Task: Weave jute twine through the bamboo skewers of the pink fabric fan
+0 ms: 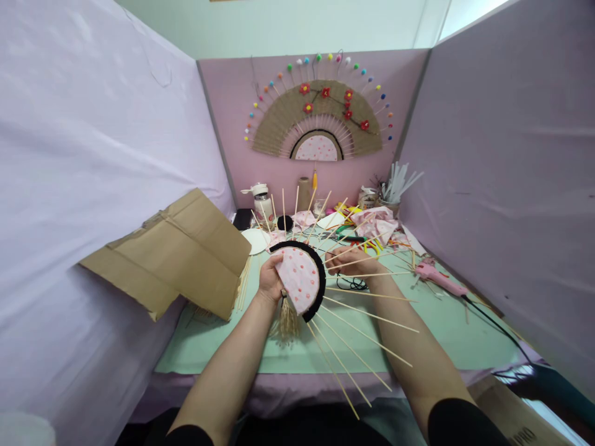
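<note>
My left hand point(272, 279) grips the flat edge of a half-round fan base point(299, 279) covered in pink fabric with red dots. A black band point(321, 279) runs round its curved rim, and several thin wooden sticks point(372, 314) spread out from it. From the flat side, close to my left wrist, hangs a straw-coloured tassel point(288, 319). My right hand point(351, 260) is behind the sticks on the right, its fingers pinched on a thin black cord. Loose loops of that black cord point(353, 284) dangle below the fingers. Sticks partly cover the right fingertips.
A finished fan point(320, 118) hangs on the back wall. Folded cardboard point(186, 254) leans at left. A pink glue gun point(439, 277) with its cable lies right. Pliers point(348, 235), fabric scraps point(375, 223), a white bottle point(261, 201) and a twine spool point(304, 193) stand or lie behind.
</note>
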Demonstrator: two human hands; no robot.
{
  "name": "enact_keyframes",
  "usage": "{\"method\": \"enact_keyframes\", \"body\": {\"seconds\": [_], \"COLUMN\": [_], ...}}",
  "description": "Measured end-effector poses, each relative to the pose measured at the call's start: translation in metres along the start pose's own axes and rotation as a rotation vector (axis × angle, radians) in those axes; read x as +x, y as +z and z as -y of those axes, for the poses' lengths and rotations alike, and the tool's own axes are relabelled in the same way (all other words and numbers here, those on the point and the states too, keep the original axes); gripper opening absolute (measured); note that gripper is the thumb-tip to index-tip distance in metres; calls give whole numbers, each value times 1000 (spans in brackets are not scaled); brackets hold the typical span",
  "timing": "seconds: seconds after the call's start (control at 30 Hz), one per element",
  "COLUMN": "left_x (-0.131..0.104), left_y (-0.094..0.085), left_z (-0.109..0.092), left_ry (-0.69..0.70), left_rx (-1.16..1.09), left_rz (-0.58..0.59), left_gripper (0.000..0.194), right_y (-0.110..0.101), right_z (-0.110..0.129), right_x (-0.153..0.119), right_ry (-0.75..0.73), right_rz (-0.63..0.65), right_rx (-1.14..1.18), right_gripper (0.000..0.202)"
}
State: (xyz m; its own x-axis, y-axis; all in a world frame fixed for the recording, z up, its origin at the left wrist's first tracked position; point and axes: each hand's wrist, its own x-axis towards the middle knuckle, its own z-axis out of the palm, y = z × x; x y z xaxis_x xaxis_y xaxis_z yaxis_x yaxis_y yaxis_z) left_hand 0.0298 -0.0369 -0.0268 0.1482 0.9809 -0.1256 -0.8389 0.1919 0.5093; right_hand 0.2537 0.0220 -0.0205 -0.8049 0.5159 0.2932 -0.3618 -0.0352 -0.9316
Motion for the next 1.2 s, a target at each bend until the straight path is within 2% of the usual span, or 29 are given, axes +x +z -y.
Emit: {"method": "enact_keyframes", "body": {"seconds": [0.23, 0.47, 0.6, 0.7, 0.9, 1.07, 1.2], "left_x": [-8, -12, -13, -10, 5, 8, 6], "left_y": [8, 13, 16, 13, -1, -4, -1], "left_z": [-1, -2, -3, -5, -8, -8, -6], "left_ry": [-17, -52, -60, -20, 19, -13, -48], "left_rx": [-63, -45, -50, -64, -100, -32, 25], "left_rz": [128, 156, 160, 88, -75, -103, -55], "left_gripper": [31, 51, 51, 40, 24, 27, 38], "right_y": [3, 3, -2, -11, -30, -36, -37], "right_z": [0, 3, 5, 5, 16, 23, 24], "right_x": [-1, -3, -8, -13, -22, -22, -20], "right_ry": [114, 277, 328, 262, 81, -105, -145], "right_rz": [-5, -12, -28, -80, -318, -480, -555], "right_rx": [25, -38, -60, 23, 36, 103, 94], "right_gripper": [17, 21, 25, 29, 27, 30, 30]}}
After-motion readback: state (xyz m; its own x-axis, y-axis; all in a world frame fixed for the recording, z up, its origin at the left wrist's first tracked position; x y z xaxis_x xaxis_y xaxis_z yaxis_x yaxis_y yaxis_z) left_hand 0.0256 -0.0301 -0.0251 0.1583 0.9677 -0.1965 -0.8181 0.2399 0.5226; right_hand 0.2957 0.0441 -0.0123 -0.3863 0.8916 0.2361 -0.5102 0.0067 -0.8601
